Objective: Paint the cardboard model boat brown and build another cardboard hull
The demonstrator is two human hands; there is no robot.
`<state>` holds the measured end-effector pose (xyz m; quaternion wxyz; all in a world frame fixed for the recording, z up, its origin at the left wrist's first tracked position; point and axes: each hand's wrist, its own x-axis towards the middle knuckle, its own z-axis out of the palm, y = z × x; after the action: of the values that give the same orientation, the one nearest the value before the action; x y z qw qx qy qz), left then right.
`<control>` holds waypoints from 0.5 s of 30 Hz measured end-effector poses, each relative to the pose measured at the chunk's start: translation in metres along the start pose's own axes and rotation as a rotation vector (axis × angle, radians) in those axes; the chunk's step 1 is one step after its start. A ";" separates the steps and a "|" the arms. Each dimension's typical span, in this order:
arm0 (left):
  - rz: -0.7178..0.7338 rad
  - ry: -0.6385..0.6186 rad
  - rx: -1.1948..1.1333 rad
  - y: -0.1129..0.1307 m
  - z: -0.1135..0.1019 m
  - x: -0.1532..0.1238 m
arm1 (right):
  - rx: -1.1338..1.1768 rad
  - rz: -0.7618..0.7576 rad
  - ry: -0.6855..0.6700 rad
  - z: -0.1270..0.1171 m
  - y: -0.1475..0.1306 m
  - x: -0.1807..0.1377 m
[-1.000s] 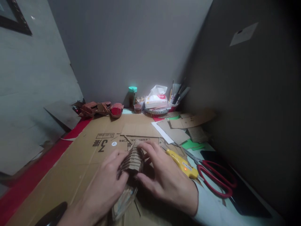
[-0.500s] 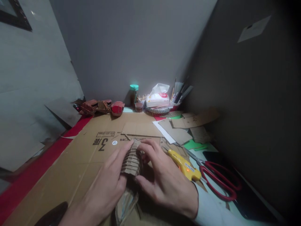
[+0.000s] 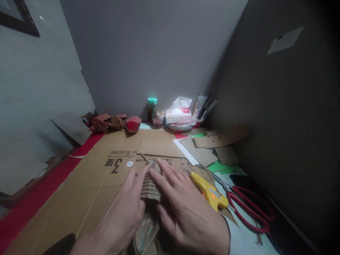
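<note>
In the lower middle of the frame, the left hand [image 3: 124,209] and right hand [image 3: 186,205] hide the sides of the ribbed brown cardboard piece [image 3: 151,186]; the bottom edge cuts off the crumpled brownish strip [image 3: 145,232] below. The dark, rounded object [image 3: 60,246] at lower left is cropped, its kind unclear. At upper left, the dark-rimmed picture frame [image 3: 26,24] runs out of view.

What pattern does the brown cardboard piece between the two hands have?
The brown cardboard piece has parallel crosswise ridges, seen in the head view.
</note>
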<state>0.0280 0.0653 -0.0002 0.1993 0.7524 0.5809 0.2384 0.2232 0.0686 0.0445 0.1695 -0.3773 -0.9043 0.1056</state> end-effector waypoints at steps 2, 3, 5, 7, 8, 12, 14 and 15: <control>0.015 0.019 -0.011 0.001 -0.001 0.001 | -0.022 -0.052 -0.005 0.001 0.001 0.000; 0.026 0.027 -0.017 0.002 -0.002 0.002 | -0.030 -0.073 -0.016 0.001 0.002 0.000; 0.046 0.037 -0.028 0.003 -0.004 0.004 | -0.044 -0.092 -0.046 0.001 0.004 0.001; 0.053 0.040 -0.036 0.004 -0.006 0.004 | -0.072 -0.100 -0.081 0.000 0.005 0.002; 0.053 0.041 -0.039 0.003 -0.007 0.004 | -0.091 -0.105 -0.095 0.000 0.005 0.002; 0.036 0.038 -0.054 0.000 -0.009 -0.001 | -0.155 -0.119 -0.113 0.001 0.008 0.001; 0.029 0.022 -0.057 -0.001 -0.012 -0.003 | -0.165 -0.121 -0.115 0.002 0.009 0.001; 0.032 0.017 -0.056 -0.001 -0.015 -0.004 | -0.168 -0.123 -0.115 0.003 0.009 0.002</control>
<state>0.0174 0.0621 0.0102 0.2116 0.7536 0.5634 0.2643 0.2271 0.0760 0.0395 0.0910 -0.3271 -0.9397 0.0402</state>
